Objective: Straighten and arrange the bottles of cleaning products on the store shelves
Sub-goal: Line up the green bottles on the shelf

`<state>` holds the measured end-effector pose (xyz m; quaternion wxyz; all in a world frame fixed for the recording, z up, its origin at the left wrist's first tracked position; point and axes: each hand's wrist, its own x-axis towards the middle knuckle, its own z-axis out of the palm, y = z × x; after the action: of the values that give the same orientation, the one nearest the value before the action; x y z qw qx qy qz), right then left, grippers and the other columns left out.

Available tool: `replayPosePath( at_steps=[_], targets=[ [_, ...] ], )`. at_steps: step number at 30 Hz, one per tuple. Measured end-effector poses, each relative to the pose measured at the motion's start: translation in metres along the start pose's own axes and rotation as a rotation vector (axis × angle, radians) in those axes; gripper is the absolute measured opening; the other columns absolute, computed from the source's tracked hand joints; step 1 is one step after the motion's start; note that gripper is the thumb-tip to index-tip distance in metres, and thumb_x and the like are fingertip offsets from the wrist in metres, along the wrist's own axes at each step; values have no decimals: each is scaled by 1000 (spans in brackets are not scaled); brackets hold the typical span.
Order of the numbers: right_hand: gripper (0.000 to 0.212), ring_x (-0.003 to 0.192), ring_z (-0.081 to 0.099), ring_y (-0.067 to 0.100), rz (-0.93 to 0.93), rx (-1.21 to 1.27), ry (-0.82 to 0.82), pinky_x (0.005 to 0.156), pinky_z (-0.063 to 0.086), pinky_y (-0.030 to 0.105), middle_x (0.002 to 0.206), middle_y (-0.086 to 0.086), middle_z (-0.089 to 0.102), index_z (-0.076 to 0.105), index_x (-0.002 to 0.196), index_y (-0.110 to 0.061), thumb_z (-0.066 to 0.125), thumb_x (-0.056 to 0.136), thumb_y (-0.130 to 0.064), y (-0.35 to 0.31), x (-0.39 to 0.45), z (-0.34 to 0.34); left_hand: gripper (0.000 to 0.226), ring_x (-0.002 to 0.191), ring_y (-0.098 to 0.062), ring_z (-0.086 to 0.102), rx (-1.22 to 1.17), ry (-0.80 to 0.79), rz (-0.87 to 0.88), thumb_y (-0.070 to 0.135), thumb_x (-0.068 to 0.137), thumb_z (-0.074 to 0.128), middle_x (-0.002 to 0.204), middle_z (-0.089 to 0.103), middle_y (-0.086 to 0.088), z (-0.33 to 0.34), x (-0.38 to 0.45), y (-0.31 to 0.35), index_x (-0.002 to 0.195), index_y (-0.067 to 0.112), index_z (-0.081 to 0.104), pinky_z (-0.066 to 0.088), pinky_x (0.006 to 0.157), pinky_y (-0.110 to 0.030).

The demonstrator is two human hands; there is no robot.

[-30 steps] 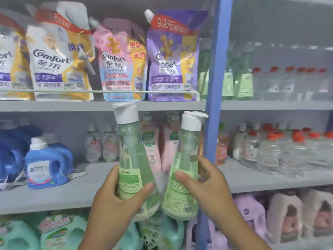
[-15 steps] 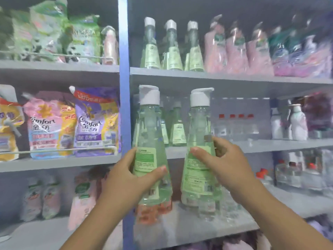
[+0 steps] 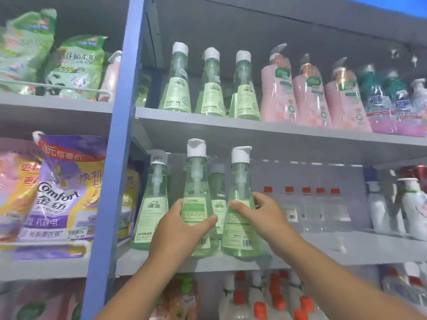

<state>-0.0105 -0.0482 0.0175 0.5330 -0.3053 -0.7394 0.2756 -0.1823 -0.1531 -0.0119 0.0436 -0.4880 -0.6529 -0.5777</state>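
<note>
My left hand (image 3: pixel 178 229) grips a pale green cone-shaped bottle (image 3: pixel 196 181) with a white cap, its back label facing me. My right hand (image 3: pixel 263 215) grips a second green bottle (image 3: pixel 240 181) of the same kind, just to the right. Both bottles stand upright with their bases at the middle shelf (image 3: pixel 323 252). A third matching bottle (image 3: pixel 152 204) stands on that shelf to the left, label forward. A fourth bottle (image 3: pixel 218 192) shows between the two held ones, further back.
A blue upright post (image 3: pixel 115 158) borders the bay on the left. Three matching green bottles (image 3: pixel 210 84) and pink pump bottles (image 3: pixel 307 93) line the shelf above. Clear red-capped bottles (image 3: pixel 307 204) stand to the right. Comfort refill pouches (image 3: pixel 64 192) fill the left bay.
Both hands carried their bottles up and right from the lower left bay to the middle shelf right of the blue post. The bottles now sit at the shelf surface beside the others.
</note>
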Motion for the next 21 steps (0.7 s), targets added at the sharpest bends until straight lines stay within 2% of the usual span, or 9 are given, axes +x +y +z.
replayPosePath(
  at_steps=[2,5,7,9,11,12,16,19,21],
  targets=[
    [99,123,63,18,-17,35,-8,105,52,46,136,-7,65,61,137,-25,74,58,-84,12,13,9,60,90,2,64,49,3,-23,79,66,73,99,67,26,11,5,1,113,48,55,57,84,-35],
    [83,123,58,14,-35,46,-74,102,50,38,142,-9,59,54,145,-26,75,77,-69,20,26,12,41,81,1,65,92,-6,-43,68,72,78,90,68,23,16,11,5,96,48,52,59,80,-35],
    [84,127,58,17,-25,25,-153,105,50,41,147,-9,55,50,148,-26,72,80,-69,24,36,11,54,87,-6,68,154,-33,-71,69,71,79,98,70,18,16,19,5,110,41,54,59,82,-37],
    [96,127,60,20,2,-42,-219,103,52,44,148,-8,56,47,149,-27,72,71,-78,24,45,8,80,106,-15,68,249,-92,-113,74,69,76,123,68,11,12,28,9,131,32,49,57,93,-41],
    [89,108,66,13,25,-82,-310,88,57,35,128,-9,66,51,144,-23,74,74,-73,19,57,4,100,136,-25,52,289,-106,-135,74,77,69,156,46,2,7,39,21,156,26,29,45,110,-40],
    [81,100,66,8,18,-89,-339,84,55,31,118,-11,66,52,143,-21,76,79,-66,14,62,2,98,142,-25,46,266,-86,-125,68,85,66,162,38,0,3,45,30,161,24,22,42,110,-39],
    [87,113,61,21,-24,-50,-212,93,51,36,138,2,59,48,147,-16,76,81,-64,-9,86,-4,68,109,-17,62,142,-29,-85,34,97,63,136,56,2,-15,74,60,157,18,36,51,82,-28],
    [78,97,62,21,-1,-59,-188,87,52,36,116,1,61,54,131,-13,79,78,-64,-18,97,1,53,110,-25,67,195,-108,-136,30,95,67,136,64,-10,-23,89,62,144,12,55,57,97,-41],
    [82,97,61,23,8,-104,-190,92,54,41,111,0,57,53,133,-9,82,76,-62,-19,101,4,31,103,-24,71,179,-173,-136,28,96,70,120,73,-11,-27,90,64,122,12,69,57,99,-42]
  ],
)
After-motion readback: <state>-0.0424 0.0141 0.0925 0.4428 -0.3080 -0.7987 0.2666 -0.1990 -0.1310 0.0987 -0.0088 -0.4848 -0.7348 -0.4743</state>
